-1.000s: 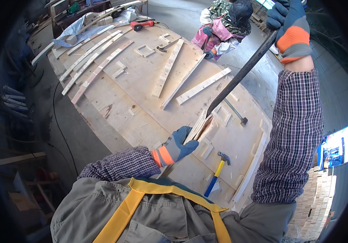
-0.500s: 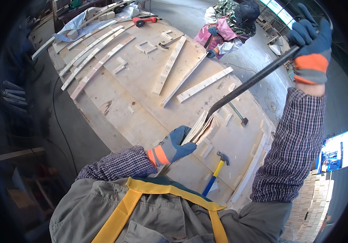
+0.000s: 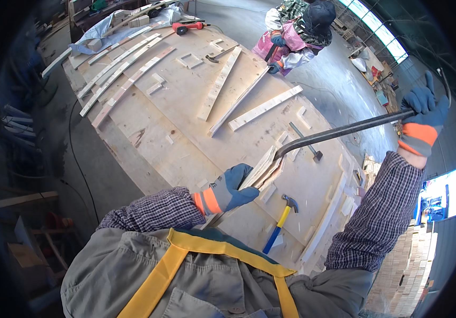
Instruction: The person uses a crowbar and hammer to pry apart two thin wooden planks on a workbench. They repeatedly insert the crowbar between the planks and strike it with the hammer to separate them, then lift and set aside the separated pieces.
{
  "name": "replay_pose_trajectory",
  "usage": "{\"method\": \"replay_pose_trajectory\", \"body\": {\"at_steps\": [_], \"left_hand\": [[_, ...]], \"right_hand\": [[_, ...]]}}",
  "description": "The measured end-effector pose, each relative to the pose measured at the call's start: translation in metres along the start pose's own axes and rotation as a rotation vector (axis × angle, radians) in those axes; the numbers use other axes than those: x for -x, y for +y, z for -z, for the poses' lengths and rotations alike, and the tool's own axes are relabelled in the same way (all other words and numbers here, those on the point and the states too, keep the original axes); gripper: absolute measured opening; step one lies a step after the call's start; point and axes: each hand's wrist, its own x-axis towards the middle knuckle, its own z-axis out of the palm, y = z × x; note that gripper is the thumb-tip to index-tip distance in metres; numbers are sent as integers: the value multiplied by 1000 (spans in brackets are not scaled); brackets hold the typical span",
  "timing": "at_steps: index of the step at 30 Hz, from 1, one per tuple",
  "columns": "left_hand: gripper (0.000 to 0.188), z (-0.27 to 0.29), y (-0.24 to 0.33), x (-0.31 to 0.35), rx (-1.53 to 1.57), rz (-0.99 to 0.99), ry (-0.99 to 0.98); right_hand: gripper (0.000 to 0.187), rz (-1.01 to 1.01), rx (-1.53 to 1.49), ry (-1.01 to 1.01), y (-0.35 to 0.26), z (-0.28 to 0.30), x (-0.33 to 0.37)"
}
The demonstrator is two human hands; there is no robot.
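Bar in the split wood, both hands closed tight!

And here we are at the table (image 3: 159, 146), where the left hand (image 3: 233, 190) has a firm clasp on the split wood (image 3: 262, 172), fingers and thumb wrapped about its near end! The wood is right in front of the person, over the near half of the table; whether its underside touches the boards, I cannot tell. Its layers gape at the far end, and in there sits the curved tip of the pry bar (image 3: 344, 130)!

Follow that dark bar up and out to the right, and there's the right hand (image 3: 424, 108), raised high, curled round the upper part, 1 digit sticking up off the grip! The bar slants between the 2 hands, its hooked end poking out past the glove.

Just to the near right of the wood lies the yellow-and-blue hammer (image 3: 280, 225), head pointing away. Beyond the bar's lower end, the mallet (image 3: 314, 150) rests partly under the bar's line.

Out in the middle, 3 planks (image 3: 220, 85) fan across the surface, with the claw hammer (image 3: 222, 54) beside the leftmost. At the far edge a co-worker (image 3: 297, 40) bends in, 1 gloved hand at the end of the middle plank! Far left, long strips (image 3: 132, 85) lie side by side, and the red drill (image 3: 185, 27) sits near their far ends.
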Motion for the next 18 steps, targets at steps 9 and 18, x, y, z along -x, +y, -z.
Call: {"method": "replay_pose_trajectory", "body": {"at_steps": [9, 18], "left_hand": [[46, -4, 4, 0, -71, 81, -5], [47, -22, 9, -7, -78, 19, -91]], "right_hand": [[36, -186, 208, -34, 50, -77, -51], [42, -411, 492, -224, 126, -196, -27]]}}
